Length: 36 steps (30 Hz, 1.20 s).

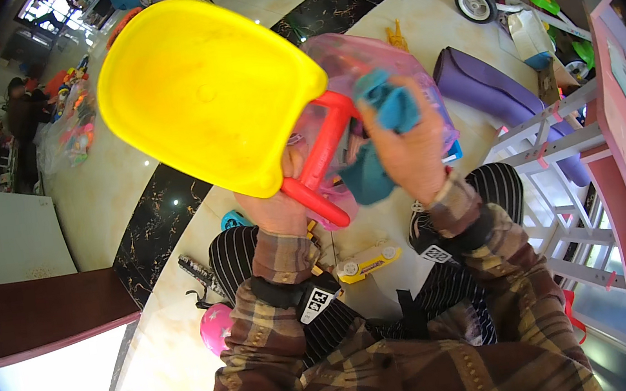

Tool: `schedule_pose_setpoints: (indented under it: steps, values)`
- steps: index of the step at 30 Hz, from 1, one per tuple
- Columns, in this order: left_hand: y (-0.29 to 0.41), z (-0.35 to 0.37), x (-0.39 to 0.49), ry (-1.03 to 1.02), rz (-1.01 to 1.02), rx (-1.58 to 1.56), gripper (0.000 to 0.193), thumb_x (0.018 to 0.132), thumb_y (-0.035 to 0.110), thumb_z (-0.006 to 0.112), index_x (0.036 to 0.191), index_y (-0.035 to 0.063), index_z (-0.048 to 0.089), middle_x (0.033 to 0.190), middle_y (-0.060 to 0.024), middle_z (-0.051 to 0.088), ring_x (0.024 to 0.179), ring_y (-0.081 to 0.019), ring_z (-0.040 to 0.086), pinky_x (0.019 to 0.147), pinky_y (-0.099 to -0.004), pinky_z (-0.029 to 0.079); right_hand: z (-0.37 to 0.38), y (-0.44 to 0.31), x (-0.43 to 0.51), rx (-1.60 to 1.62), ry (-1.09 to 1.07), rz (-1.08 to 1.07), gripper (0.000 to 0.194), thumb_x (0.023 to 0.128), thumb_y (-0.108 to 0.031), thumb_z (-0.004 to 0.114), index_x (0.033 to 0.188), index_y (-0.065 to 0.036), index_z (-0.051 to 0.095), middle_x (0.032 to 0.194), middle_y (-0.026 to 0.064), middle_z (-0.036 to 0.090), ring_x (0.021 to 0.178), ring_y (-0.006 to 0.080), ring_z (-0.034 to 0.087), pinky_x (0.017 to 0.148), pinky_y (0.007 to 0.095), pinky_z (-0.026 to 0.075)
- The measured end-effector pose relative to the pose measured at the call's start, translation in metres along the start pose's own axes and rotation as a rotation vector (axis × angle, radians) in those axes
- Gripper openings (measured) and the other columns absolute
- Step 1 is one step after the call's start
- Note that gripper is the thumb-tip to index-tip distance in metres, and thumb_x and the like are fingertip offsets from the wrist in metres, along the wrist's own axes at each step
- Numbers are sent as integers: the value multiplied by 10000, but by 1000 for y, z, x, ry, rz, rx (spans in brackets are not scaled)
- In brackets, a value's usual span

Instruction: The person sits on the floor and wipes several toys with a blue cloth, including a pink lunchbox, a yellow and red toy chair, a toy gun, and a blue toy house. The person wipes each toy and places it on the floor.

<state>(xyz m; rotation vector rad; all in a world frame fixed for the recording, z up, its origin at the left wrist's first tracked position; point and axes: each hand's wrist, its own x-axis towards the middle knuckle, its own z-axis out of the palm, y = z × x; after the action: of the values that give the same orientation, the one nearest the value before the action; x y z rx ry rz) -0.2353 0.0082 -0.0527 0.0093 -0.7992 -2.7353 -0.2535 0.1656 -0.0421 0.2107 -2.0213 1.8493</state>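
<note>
In front of me is a plastic toy with a broad yellow tray-like panel (204,91) and a red bar frame (323,140). My left hand (279,209) grips it from beneath, at the corner where yellow meets red; the panel hides some of the fingers. A crumpled teal cloth (369,173) is bunched in my right hand (412,141), which is blurred and close beside the upper end of the red frame. Whether the cloth touches the frame I cannot tell. Behind both hands, a translucent pink plastic bag (330,54) stands on the floor with things inside.
Between my legs lies a yellow toy car (369,262). A pink ball (216,328) is at left. On the right are a rolled purple mat (488,83), a white ladder-like frame (555,143) and a wheeled child's vehicle (476,4). A person (22,124) stands far left.
</note>
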Motion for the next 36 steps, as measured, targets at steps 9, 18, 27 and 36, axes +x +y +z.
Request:
schedule_pose_setpoints:
  steps: [9,18,27,36]
  values:
    - [-12,-27,12,206,201,274,313,896,128,557,1166,-26,523,1011,-102,619,774,-212,627,642,-330,525,28,-4,-41,-171,-394,-479,563,568,48,678,1114,35,541,1143,194,548,1118,374,510,932,432,432]
    - [10,-25,17,-3,-33,80,182,914,218,495,963,48,535,725,-34,527,483,-116,364,446,-230,298,-31,-6,46,17,194,-71,120,888,-64,563,986,-22,618,692,26,601,651,109,588,577,249,483]
    - [1,-15,4,-4,-266,53,130,901,159,536,988,62,540,715,-34,543,502,-99,407,426,-225,304,-24,19,28,366,-667,453,174,899,-190,615,1005,-53,621,853,-16,612,769,78,571,671,268,494]
    - [38,-25,29,-193,-358,-216,143,917,146,496,874,12,469,665,-19,403,548,-105,354,482,-225,312,-26,-7,17,619,-731,708,282,854,-144,670,1098,-27,591,851,97,669,701,154,648,634,286,561]
